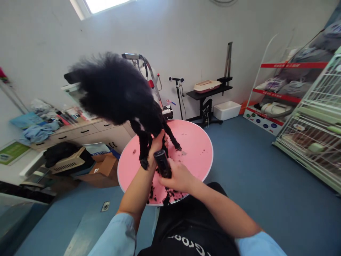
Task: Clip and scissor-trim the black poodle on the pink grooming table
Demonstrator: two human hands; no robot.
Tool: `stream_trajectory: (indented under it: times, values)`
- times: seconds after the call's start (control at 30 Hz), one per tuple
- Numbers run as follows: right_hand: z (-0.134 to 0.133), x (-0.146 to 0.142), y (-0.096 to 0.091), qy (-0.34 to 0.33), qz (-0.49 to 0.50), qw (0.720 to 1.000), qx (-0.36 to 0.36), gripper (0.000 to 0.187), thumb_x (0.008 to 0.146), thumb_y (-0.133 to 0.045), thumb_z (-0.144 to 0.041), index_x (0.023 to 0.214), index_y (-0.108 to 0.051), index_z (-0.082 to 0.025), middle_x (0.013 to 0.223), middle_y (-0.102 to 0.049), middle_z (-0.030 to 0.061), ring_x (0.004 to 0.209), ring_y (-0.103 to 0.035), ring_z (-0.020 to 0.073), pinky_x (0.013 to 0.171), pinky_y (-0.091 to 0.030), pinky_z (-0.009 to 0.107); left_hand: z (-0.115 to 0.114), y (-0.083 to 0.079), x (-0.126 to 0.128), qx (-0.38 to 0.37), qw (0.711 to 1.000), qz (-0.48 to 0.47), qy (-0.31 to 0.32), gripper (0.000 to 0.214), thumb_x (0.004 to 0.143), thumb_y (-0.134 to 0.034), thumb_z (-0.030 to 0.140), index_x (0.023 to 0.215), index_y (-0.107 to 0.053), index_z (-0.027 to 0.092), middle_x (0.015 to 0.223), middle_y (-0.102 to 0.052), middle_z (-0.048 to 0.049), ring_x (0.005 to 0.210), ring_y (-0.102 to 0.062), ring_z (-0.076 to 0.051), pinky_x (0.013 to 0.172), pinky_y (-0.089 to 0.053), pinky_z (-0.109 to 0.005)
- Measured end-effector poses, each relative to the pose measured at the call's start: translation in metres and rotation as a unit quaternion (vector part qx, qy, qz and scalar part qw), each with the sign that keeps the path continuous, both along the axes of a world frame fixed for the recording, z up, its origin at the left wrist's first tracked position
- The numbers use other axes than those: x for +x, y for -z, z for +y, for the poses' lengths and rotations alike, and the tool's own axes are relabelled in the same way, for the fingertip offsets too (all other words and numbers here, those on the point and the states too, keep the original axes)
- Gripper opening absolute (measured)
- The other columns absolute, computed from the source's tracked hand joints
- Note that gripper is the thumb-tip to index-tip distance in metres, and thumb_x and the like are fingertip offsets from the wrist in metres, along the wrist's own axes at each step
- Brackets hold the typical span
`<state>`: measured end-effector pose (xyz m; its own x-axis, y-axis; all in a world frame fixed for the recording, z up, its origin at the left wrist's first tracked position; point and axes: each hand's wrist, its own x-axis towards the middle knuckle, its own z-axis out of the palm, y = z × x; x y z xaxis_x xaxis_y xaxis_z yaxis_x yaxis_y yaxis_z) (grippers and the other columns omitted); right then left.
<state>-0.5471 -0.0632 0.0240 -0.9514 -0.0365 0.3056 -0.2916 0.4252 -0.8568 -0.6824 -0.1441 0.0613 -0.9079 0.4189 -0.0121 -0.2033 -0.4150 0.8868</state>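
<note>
A black, fluffy-headed dog [117,89] stands on a round pink grooming table [197,142]. Its body and legs are trimmed short, and a small white patch shows at the chest. My left hand [159,142] is closed around one of the dog's legs, partly hidden behind my right hand's tool. In my right hand [178,176] is a black hair clipper [162,163], held upright just in front of my left wrist. Clumps of cut black hair [167,197] lie along the table's near edge.
Left, a long cabinet [77,133] carries cloths and bottles, with a cardboard box [99,170] below. Behind stand a black side table [209,93] bearing a litter tray [207,86], and a white tub [227,110]. Shelves [282,94] and a wire cage [314,121] line the right.
</note>
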Motion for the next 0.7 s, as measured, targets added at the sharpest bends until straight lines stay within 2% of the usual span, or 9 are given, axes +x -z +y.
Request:
stream_trajectory:
  times: [0.07,0.1,0.2,0.3,0.37,0.43,0.5,0.6,0.7]
  values:
    - [-0.002,0.010,0.036,-0.033,-0.019,0.988,-0.147,0.029,0.071,-0.071,-0.034,0.094,-0.058,-0.021,0.083,-0.066,0.0020,0.072,-0.061,0.0182,0.063,-0.048,0.029,-0.011,-0.002,-0.002,0.005,1.000,-0.006,0.028,0.042,0.073,-0.077,0.047,0.071,-0.047,0.017,0.054,-0.041,0.0080,0.039,-0.034,-0.002,0.036,-0.027,-0.015]
    - [-0.002,0.013,0.055,-0.027,-0.036,0.969,-0.242,0.029,0.074,-0.069,-0.037,0.095,-0.058,-0.020,0.085,-0.067,0.0024,0.073,-0.062,0.0176,0.063,-0.049,0.029,-0.018,-0.004,-0.002,0.013,0.999,-0.012,0.047,0.042,0.072,-0.077,0.046,0.073,-0.047,0.017,0.055,-0.041,0.0082,0.039,-0.034,-0.002,0.037,-0.028,-0.015]
    - [-0.005,0.016,0.108,-0.003,-0.154,0.885,-0.439,0.039,0.074,-0.070,-0.053,0.086,-0.059,-0.018,0.075,-0.068,0.0037,0.052,-0.056,0.0125,0.044,-0.039,0.023,-0.046,-0.011,0.005,0.019,0.993,-0.033,0.114,0.041,0.071,-0.079,0.045,0.075,-0.050,0.016,0.057,-0.039,0.0080,0.038,-0.034,-0.001,0.037,-0.032,-0.014]
    - [-0.001,0.013,0.138,0.016,-0.215,0.815,-0.537,0.050,0.065,-0.080,-0.057,0.088,-0.059,-0.018,0.070,-0.068,0.0025,0.046,-0.054,0.0099,0.042,-0.040,0.021,-0.074,-0.026,0.021,0.010,0.990,-0.036,0.138,0.035,0.075,-0.076,0.041,0.078,-0.054,0.014,0.062,-0.045,0.0047,0.040,-0.036,-0.001,0.037,-0.033,-0.013]
    - [0.007,0.007,0.141,0.009,-0.203,0.807,-0.554,0.051,0.062,-0.083,-0.055,0.089,-0.060,-0.017,0.072,-0.069,0.0040,0.048,-0.056,0.0105,0.045,-0.044,0.022,-0.089,-0.040,0.036,0.008,0.991,-0.034,0.131,0.026,0.083,-0.069,0.036,0.084,-0.057,0.013,0.068,-0.049,0.0014,0.043,-0.039,0.000,0.039,-0.034,-0.012]
    - [0.015,-0.003,0.130,0.016,-0.150,0.828,-0.541,0.048,0.063,-0.083,-0.052,0.088,-0.061,-0.017,0.078,-0.071,0.0057,0.051,-0.057,0.0113,0.044,-0.043,0.022,-0.102,-0.057,0.051,0.005,0.993,-0.025,0.115,0.021,0.086,-0.064,0.032,0.089,-0.059,0.012,0.073,-0.052,-0.0009,0.045,-0.042,0.000,0.040,-0.035,-0.011]
    - [0.022,-0.018,0.103,0.036,-0.072,0.859,-0.506,0.043,0.065,-0.083,-0.047,0.089,-0.061,-0.019,0.084,-0.072,0.0056,0.056,-0.060,0.0129,0.044,-0.043,0.022,-0.111,-0.074,0.064,0.001,0.995,-0.003,0.099,0.020,0.086,-0.063,0.031,0.091,-0.060,0.012,0.074,-0.054,-0.0017,0.045,-0.042,0.000,0.040,-0.036,-0.011]
    - [0.025,-0.041,0.037,0.034,0.069,0.898,-0.432,0.038,0.069,-0.080,-0.040,0.094,-0.058,-0.023,0.096,-0.072,0.0038,0.068,-0.065,0.0157,0.059,-0.053,0.028,-0.119,-0.100,0.078,-0.022,0.994,0.004,0.106,0.024,0.084,-0.063,0.035,0.091,-0.063,0.012,0.074,-0.057,-0.0027,0.042,-0.042,0.000,0.037,-0.037,-0.012]
    - [0.020,-0.057,-0.041,-0.035,0.227,0.905,-0.359,0.038,0.075,-0.074,-0.040,0.103,-0.052,-0.027,0.109,-0.070,0.0037,0.094,-0.068,0.0203,0.085,-0.056,0.040,-0.119,-0.122,0.087,-0.021,0.995,-0.001,0.099,0.026,0.084,-0.059,0.040,0.087,-0.065,0.015,0.074,-0.061,-0.0046,0.039,-0.043,-0.002,0.033,-0.035,-0.013]
